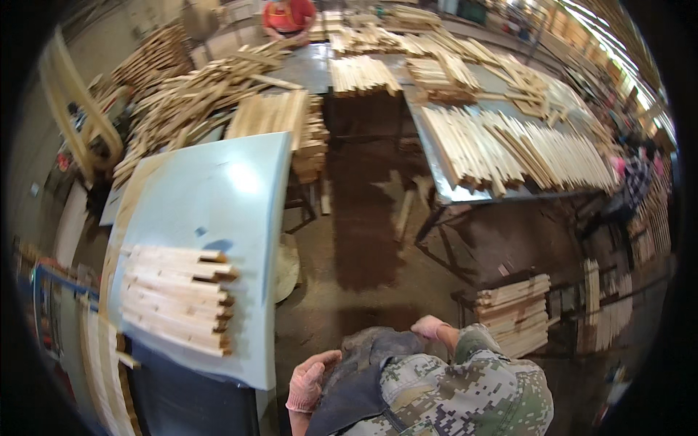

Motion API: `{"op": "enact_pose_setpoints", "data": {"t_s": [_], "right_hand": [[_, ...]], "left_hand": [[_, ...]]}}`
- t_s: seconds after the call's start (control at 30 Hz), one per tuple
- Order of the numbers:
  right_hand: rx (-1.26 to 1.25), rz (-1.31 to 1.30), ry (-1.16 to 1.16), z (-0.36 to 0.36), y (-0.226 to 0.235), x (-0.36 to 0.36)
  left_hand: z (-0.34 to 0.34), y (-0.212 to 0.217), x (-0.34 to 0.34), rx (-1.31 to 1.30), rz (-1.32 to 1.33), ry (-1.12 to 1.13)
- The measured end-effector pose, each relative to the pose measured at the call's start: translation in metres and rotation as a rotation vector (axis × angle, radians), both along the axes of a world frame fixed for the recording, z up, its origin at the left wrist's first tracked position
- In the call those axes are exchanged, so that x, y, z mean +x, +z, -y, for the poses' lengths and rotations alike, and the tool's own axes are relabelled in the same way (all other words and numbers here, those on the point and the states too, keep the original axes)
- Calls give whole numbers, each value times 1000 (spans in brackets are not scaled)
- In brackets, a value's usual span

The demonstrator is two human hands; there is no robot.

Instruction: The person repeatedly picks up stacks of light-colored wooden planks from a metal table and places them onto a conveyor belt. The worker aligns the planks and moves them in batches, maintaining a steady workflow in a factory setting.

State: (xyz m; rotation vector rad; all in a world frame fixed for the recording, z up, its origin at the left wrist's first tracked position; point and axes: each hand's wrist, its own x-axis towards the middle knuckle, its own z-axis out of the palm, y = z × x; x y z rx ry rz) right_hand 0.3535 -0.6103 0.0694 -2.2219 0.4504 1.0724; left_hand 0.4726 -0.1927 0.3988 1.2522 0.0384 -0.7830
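Note:
My left hand (309,379), in a pale glove, hangs beside my dark apron (363,378) near the corner of the light-blue table. Its fingers are loosely bent and hold nothing that I can see. On the other side of the apron is my right hand (430,327), also pale-gloved, with its fingers partly turned away, so its grip does not show. A row of light wooden strips (174,301) lies side by side on the light-blue tabletop (211,182) to my left. Their ends are uneven.
A metal-topped table (465,195) at the right bears more wooden strips (531,149). Stacked strips (512,316) stand low at my right. A heap of loose slats (196,94) lies far left. One person in red (289,18) is at the back; another in a checked shirt (636,182) is far right.

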Motion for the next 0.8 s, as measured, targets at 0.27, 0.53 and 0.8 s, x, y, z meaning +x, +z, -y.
{"op": "enact_pose_setpoints", "data": {"t_s": [0.27,0.53,0.8], "right_hand": [[-15,70,-371,102,93,119],[142,250,-711,109,33,136],[-73,-72,-383,134,-63,69]], "left_hand": [[168,-40,116,-54,-34,-243],[291,-52,212,74,-136,-622],[383,-102,338,25,-225,-781]]}}
